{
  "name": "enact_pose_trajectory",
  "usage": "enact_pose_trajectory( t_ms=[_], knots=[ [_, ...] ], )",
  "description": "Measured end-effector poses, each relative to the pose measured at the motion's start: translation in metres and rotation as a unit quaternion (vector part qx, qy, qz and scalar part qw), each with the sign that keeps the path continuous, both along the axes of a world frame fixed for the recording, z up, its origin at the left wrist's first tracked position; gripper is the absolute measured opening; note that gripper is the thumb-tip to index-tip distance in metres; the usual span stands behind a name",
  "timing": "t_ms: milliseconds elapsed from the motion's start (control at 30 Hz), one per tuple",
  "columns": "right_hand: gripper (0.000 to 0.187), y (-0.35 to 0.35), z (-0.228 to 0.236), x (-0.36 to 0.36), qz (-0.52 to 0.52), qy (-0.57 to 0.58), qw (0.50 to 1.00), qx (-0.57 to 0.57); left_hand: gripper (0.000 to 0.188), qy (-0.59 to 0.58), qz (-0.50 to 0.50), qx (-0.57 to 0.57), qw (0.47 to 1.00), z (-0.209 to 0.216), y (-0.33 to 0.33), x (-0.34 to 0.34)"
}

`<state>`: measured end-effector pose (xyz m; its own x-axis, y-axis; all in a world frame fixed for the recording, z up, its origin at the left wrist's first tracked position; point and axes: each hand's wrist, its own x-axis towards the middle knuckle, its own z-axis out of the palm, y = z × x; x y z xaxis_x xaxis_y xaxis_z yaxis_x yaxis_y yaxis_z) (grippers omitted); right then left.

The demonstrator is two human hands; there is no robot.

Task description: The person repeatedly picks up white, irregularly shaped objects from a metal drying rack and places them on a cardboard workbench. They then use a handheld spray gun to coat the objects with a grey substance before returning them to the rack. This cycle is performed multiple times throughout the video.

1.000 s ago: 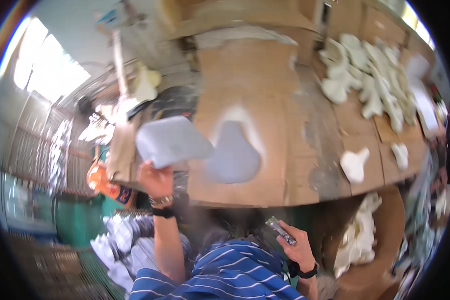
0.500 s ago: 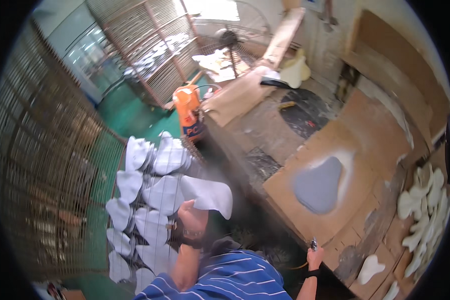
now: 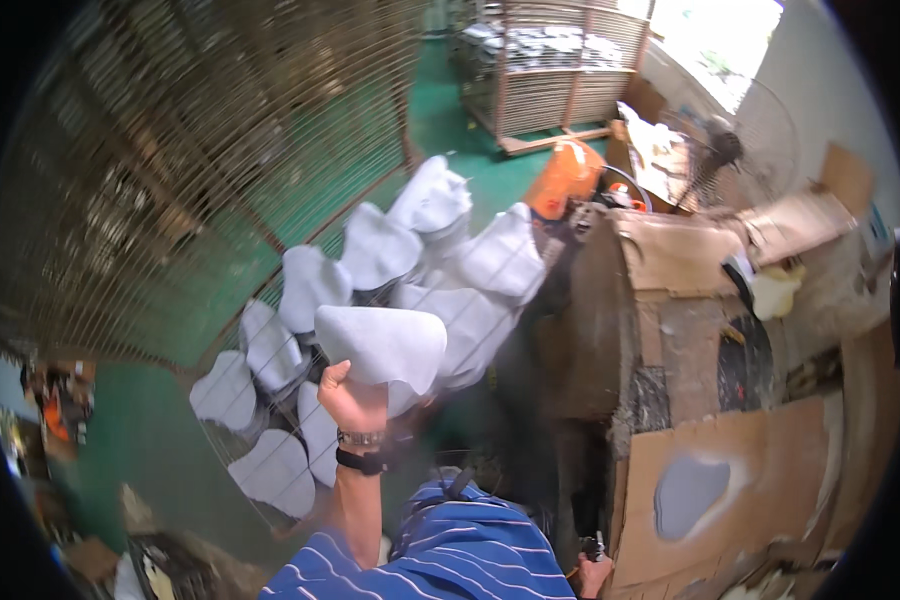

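Observation:
My left hand (image 3: 353, 402) is closed on the edge of a pale grey-white curved pad (image 3: 385, 338), thumb on the near side. The pad is held over a wire rack (image 3: 215, 440) where several similar pads (image 3: 375, 245) lie in rows. At the lower right, my right hand (image 3: 595, 575) is wrapped round a small metal spray gun (image 3: 594, 546), mostly hidden by the hand and picture edge. Beside it, a cardboard sheet (image 3: 770, 460) on the bench bears a grey rounded shape (image 3: 690, 495) with pale spray around it.
A tall wire rack (image 3: 260, 120) stands at the left; another rack (image 3: 570, 85) with pads is at the back. An orange container (image 3: 565, 178) stands on the green floor by the bench's far end. A fan (image 3: 722, 145) and a yellowish pad (image 3: 775, 292) are at the right.
My view has swung left, so the bench has shifted right. My left hand has carried the pad further over the rack. The right hand still grips the spray gun, now lower in view.

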<state>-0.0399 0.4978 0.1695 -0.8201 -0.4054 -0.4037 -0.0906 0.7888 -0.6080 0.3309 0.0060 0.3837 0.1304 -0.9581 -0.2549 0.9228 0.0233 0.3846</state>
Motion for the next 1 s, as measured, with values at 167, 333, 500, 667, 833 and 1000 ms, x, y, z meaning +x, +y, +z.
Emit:
enact_pose_trajectory(
  t_ms=[167,333,500,667,833,1000],
  knots=[
    [0.018,-0.086,0.020,0.024,0.178,-0.050,0.983,0.008,0.045,-0.028,0.148,0.012,0.989,0.002,-0.003,0.088],
    [0.031,-0.154,0.040,0.042,0.238,-0.054,0.966,0.085,0.051,-0.090,0.285,-0.018,0.954,-0.008,0.011,0.169],
    [0.031,-0.221,0.073,0.063,0.297,-0.091,0.947,0.085,0.052,-0.121,0.319,-0.033,0.939,-0.014,0.013,0.236],
    [0.026,-0.232,0.078,0.059,0.333,-0.076,0.936,0.088,0.042,-0.114,0.306,-0.025,0.945,-0.020,-0.035,0.295],
    [0.026,-0.231,0.084,0.061,0.310,-0.070,0.943,0.098,0.043,-0.115,0.292,-0.051,0.948,-0.030,-0.085,0.343],
    [0.022,-0.214,0.078,0.056,0.299,-0.066,0.941,0.142,0.043,-0.081,0.304,0.018,0.949,-0.120,-0.096,0.364]
  ],
)
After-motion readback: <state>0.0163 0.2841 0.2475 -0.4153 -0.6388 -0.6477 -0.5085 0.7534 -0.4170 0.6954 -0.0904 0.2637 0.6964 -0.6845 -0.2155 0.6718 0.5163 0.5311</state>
